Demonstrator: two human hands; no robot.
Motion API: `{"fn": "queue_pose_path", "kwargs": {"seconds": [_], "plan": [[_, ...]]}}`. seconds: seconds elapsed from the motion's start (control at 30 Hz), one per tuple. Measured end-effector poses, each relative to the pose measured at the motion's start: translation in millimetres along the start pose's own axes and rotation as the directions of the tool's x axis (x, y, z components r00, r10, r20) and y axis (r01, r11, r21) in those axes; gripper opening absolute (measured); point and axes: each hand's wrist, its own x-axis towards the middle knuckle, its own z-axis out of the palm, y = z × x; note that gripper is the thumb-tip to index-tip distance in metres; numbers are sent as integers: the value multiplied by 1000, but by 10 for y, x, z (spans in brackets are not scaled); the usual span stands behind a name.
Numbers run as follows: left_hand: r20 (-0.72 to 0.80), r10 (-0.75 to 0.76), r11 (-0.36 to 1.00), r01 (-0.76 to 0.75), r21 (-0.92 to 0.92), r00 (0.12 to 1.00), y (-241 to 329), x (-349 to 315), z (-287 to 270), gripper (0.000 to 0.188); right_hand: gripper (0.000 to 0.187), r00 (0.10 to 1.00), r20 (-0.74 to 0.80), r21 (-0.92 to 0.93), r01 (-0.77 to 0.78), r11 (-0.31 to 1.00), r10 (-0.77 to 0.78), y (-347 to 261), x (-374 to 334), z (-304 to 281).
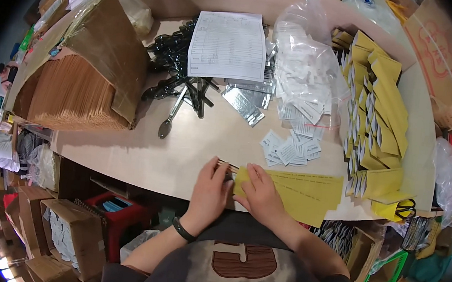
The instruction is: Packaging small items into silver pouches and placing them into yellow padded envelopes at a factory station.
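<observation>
Near the front edge of the table, my left hand (210,192) is closed around a few thin brown strips (228,166), mostly hidden by the fingers. Beside it, my right hand (260,196) presses its fingers on the left end of some yellow paper sleeves (309,191), which fan out to the right. Small white printed packets (291,149) lie loose just beyond the hands. A dark spoon (165,128) lies further left, below a pile of black plastic spoons (166,52). Silver foil packets (245,105) are spread out beside that pile.
A cardboard box (105,34) full of brown flat pieces (71,94) stands at the left. A printed sheet (228,45) covers part of the spoons. A clear bag (304,55) holds more white packets. Folded yellow sleeves (380,113) line the right side, by the table's raised wall (421,145).
</observation>
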Motion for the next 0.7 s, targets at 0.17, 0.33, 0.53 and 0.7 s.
{"fn": "queue_pose_path", "kwargs": {"seconds": [0.17,0.33,0.53,0.7], "plan": [[204,-28,958,84,-274,979,196,-39,-61,57,42,1000,22,-22,-3,1000,4,36,-10,17],[307,54,928,66,-368,950,214,44,-106,68,47,999,-27,-56,46,997,-48,112,-7,104],[72,198,954,-209,214,978,-138,286,-580,70,47,997,-66,-6,50,999,-50,27,150,-110],[298,540,789,-597,146,787,-203,311,-418,56,29,980,44,-22,195,981,-194,-218,264,-222]]}}
